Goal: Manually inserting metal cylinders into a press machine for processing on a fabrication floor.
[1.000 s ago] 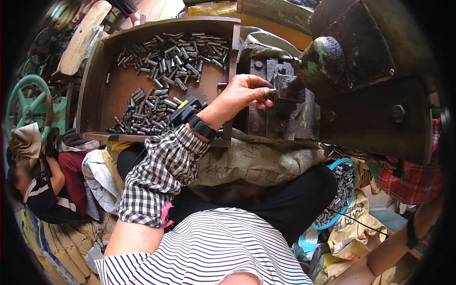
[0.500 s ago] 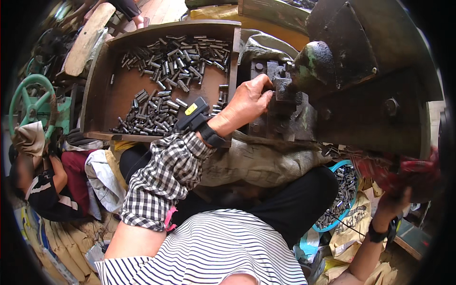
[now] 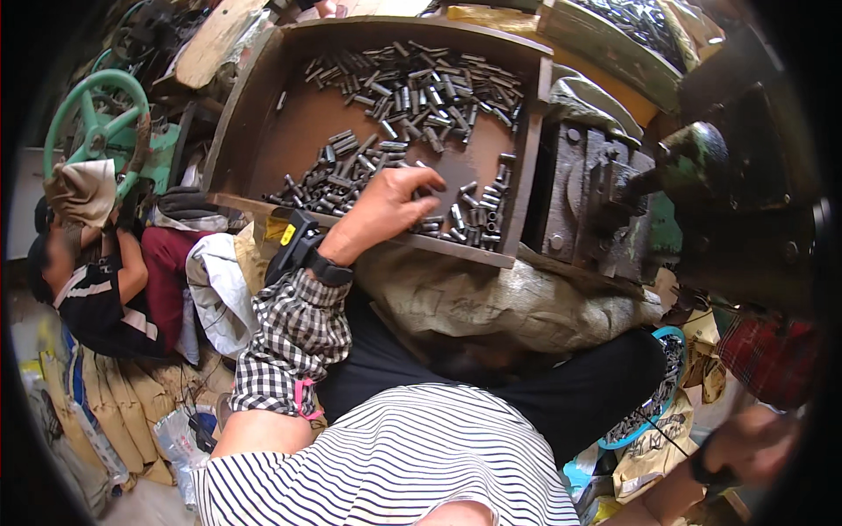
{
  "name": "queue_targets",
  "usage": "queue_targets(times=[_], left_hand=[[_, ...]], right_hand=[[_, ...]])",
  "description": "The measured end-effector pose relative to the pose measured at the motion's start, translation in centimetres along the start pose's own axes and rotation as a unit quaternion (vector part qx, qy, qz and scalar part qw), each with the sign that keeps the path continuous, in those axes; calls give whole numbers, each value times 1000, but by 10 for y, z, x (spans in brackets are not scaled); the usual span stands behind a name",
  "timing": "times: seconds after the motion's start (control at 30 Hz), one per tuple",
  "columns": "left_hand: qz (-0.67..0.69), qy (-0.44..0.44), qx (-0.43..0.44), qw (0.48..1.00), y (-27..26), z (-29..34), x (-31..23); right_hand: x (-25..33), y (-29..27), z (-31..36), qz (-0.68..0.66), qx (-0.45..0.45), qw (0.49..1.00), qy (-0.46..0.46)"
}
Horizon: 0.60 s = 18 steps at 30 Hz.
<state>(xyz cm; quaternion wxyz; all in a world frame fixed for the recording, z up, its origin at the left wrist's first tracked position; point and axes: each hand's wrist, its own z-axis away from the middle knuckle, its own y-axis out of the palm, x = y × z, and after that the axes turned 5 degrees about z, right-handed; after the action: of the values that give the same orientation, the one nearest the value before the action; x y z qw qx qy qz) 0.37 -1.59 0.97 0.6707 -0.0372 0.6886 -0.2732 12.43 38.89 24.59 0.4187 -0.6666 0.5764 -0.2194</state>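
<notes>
My left hand [image 3: 392, 209] hangs low over the front of a brown wooden tray [image 3: 383, 29]. Its fingers are bent, with a gap between thumb and forefinger, and I see nothing held there. Around it lie short metal tubes [image 3: 412, 101], heaped at the back, the front left and the front right corner. Smeared by motion, my right hand [image 3: 754, 443] is at the lower right, below a red plaid cloth [image 3: 772, 358]; its fingers cannot be made out. Right of the tray stands a dark, greasy machine [image 3: 605, 197] with a bolted block.
A blue-rimmed basket [image 3: 674, 336] of metal pieces stands by my right knee. Sacking [image 3: 491, 294] hangs below the tray and machine. At left, another person [image 3: 101, 285] sits near a green handwheel [image 3: 98, 123]. Another bin of metal pieces [image 3: 645, 26] is at the back right.
My left hand has left the machine's block and come left over the tray. My right hand has moved down, farther from the red cloth. The view has shifted, so the tray appears farther right.
</notes>
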Motion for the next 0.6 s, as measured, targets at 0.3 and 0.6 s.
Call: queue_targets(times=[0.3,0.6], left_hand=[[-211,45,47,975,-19,5,9],[-326,59,91,939,9,-14,10]], right_hand=[[202,222,-26,-282,201,931,-112],[229,277,-32,-249,286,915,-137]])
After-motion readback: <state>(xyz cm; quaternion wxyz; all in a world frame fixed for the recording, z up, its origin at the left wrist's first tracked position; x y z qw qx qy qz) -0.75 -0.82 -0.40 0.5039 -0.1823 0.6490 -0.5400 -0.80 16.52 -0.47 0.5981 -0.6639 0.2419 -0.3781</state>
